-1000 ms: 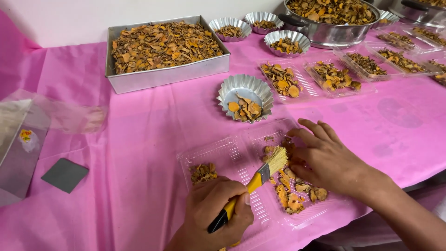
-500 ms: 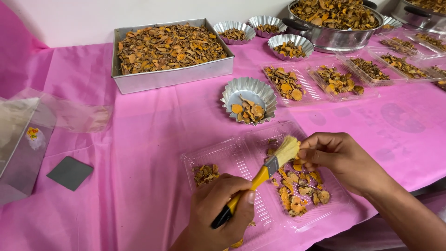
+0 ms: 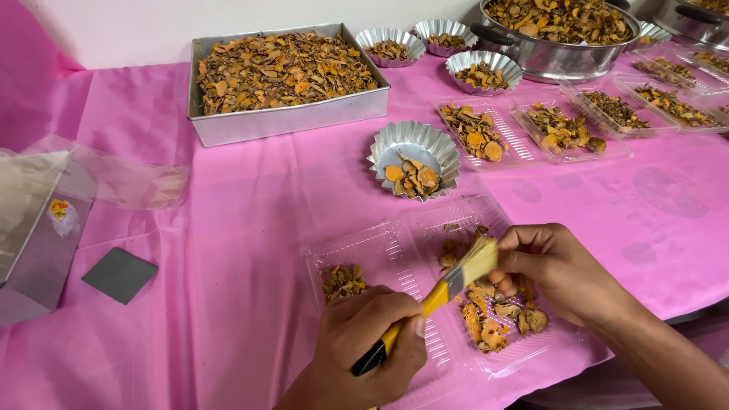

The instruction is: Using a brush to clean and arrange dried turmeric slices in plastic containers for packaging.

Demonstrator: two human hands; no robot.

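Lifted since a second ago: brush (image 3: pixel 444 287) bristles now off the dried slices (image 3: pixel 493 315) and up against the right hand (image 3: pixel 558 269). Left hand (image 3: pixel 368 349) closed around the yellow-and-black handle; right hand with fingertips pinched together, apparently on a slice at the bristle tips, though too hidden to be sure. Probably best done with short, light strokes, piece held steady above the clear hinged tray (image 3: pixel 425 288). Tray near the front edge of the pink worktop (image 3: pixel 250 228), beneath both hands, fluted foil cup (image 3: pixel 414 156) just beyond.
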